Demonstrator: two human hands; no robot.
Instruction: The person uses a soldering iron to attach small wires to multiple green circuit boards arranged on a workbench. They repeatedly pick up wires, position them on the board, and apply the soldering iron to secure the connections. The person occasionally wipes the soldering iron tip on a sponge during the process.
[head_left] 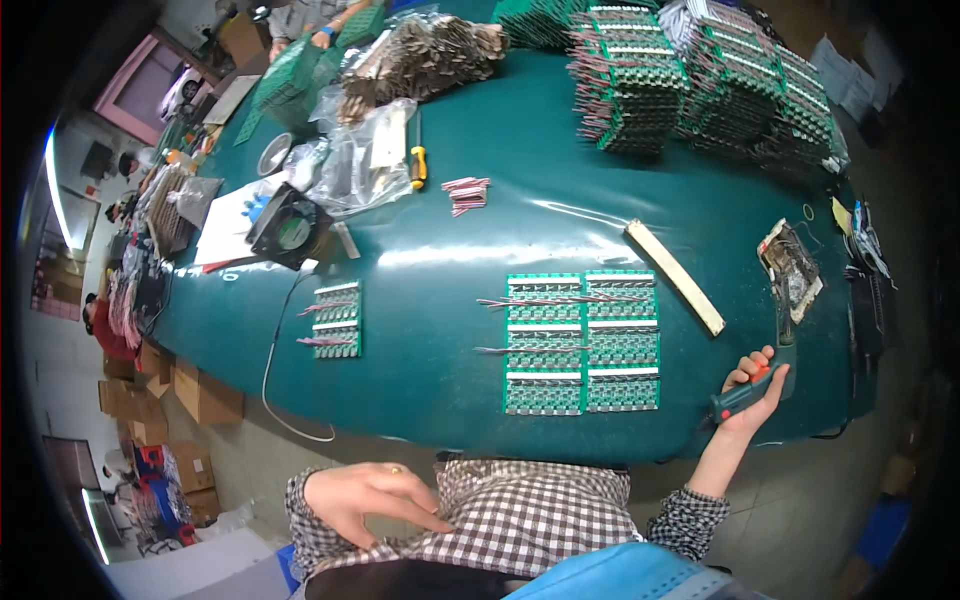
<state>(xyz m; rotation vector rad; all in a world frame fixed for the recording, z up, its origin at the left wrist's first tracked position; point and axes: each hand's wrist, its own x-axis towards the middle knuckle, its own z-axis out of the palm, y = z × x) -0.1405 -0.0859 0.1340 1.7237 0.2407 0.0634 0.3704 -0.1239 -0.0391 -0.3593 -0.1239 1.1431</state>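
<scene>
My right hand (757, 385) is wrapped firmly round the handle of a soldering gun (743, 398), which points away from me, its front end by the dirty tray (772, 247). My left hand (365, 500) is loosely spread against my checked apron (535, 505), holding nothing I can see. The green boards (612, 345) lie on the table (430, 345), left of the gun, wires (535, 350) across some.

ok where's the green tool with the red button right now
In the head view, the green tool is at the lower right, gripped in the right hand, its front end pointing up toward the small grimy tray.
</scene>
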